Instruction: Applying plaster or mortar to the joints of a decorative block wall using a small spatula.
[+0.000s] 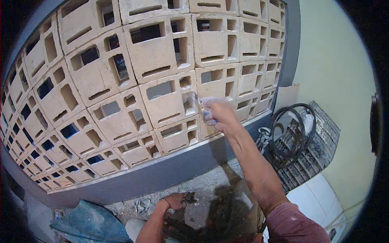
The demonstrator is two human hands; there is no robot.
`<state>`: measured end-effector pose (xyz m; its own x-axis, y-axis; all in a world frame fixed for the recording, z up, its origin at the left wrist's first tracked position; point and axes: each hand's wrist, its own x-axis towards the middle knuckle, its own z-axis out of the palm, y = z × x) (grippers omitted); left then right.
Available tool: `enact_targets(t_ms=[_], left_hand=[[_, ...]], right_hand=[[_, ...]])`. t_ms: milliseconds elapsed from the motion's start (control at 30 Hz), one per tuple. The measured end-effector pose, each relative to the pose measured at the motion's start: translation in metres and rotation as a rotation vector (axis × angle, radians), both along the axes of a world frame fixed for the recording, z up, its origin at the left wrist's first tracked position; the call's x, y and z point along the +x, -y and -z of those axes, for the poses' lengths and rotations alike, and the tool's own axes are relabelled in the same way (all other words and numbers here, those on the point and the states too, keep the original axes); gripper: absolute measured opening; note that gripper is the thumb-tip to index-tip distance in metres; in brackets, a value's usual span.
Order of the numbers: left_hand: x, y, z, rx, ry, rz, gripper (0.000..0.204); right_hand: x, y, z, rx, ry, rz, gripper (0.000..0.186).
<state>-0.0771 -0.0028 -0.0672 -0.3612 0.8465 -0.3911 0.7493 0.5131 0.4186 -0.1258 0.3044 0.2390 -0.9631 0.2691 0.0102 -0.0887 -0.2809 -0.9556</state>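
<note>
My right hand [214, 113] is raised to the wall of cream pierced blocks [156, 52], its fingers closed on a scraper [190, 101] whose metal blade is at an opening in a middle block. The fingers look smeared with pale material. My left hand [174, 201] is low, above the debris-strewn floor, with fingers curled at something dark that I cannot make out. The dark grey wall base [105, 182] runs below the blocks.
At the right, coiled black hose [283, 113] rests on a dirty slatted metal piece [328, 137] beside a pale green wall [332, 60]. White tiles [316, 190] lie below. A crumpled teal sheet [87, 220] is at lower left on the rough floor [133, 200].
</note>
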Motion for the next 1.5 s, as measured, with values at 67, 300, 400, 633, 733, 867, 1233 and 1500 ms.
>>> enact_targets(t_ms=[67, 300, 400, 633, 733, 867, 1233, 1500], left_hand=[[0.006, -0.007, -0.02, -0.002, 0.067, -0.044, 0.056], [0.011, 0.007, -0.028, -0.008, 0.06, -0.122, 0.051], [0.006, 0.003, -0.024, -0.054, 0.042, -0.079, 0.076], [0.012, -0.015, -0.043, 0.033, 0.087, -0.158, 0.044], [0.007, -0.007, -0.013, -0.011, 0.056, -0.073, 0.044], [0.001, 0.017, 0.014, -0.01, 0.014, -0.093, 0.04], [0.008, 0.012, 0.034, 0.032, -0.079, -0.182, 0.044], [0.003, -0.011, 0.014, 0.215, 0.023, -0.087, 0.038]], right_hand=[[0.009, 0.0, 0.0, 0.005, -0.02, -0.01, 0.008], [0.021, 0.021, -0.025, 0.19, -0.027, 0.046, 0.012], [0.004, 0.064, -0.006, 0.681, -0.209, 0.303, 0.02], [0.041, 0.002, 0.018, 0.952, -0.321, 0.148, 0.028], [0.058, -0.022, 0.037, 0.957, -0.43, 0.222, 0.028], [0.064, -0.002, 0.008, 1.195, -0.488, 0.413, 0.028], [0.019, -0.012, -0.001, 1.444, -0.64, 0.506, 0.019], [0.013, -0.016, -0.003, 1.506, -0.527, 0.569, 0.021]])
